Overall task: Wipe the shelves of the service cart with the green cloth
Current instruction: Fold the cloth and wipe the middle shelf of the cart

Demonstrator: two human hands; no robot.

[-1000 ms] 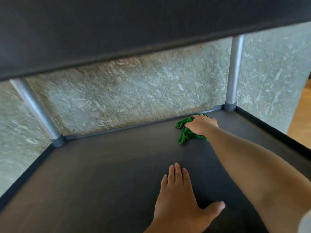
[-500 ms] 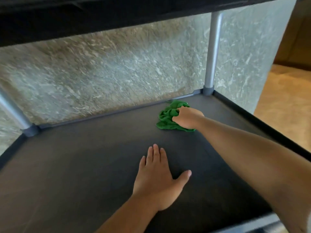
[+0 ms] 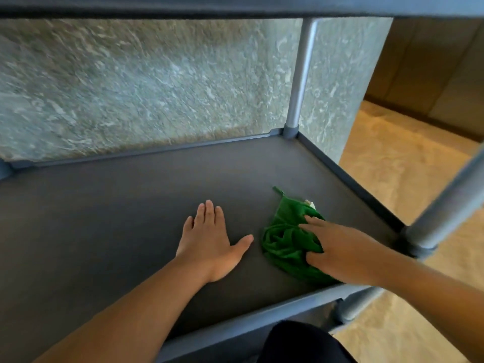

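Note:
The green cloth [image 3: 285, 239] lies bunched on the dark grey shelf [image 3: 117, 218] of the service cart, near its front right corner. My right hand [image 3: 337, 247] lies on top of the cloth and presses it down, with the fingers spread over it and the thumb dug into its near side. My left hand [image 3: 209, 239] rests flat on the shelf just left of the cloth, fingers straight and together, thumb out toward the cloth. It holds nothing.
Grey metal posts stand at the back right corner [image 3: 301, 74] and the front right corner [image 3: 445, 205]. The shelf above [image 3: 235, 6] hangs low over the space. A raised rim [image 3: 262, 318] borders the shelf. A mottled grey wall [image 3: 144, 85] is behind, tan floor [image 3: 408, 179] to the right.
My right hand has dragged the cloth from the back right corner toward the front right edge. My left hand stayed flat on the shelf. The view shifted left and back.

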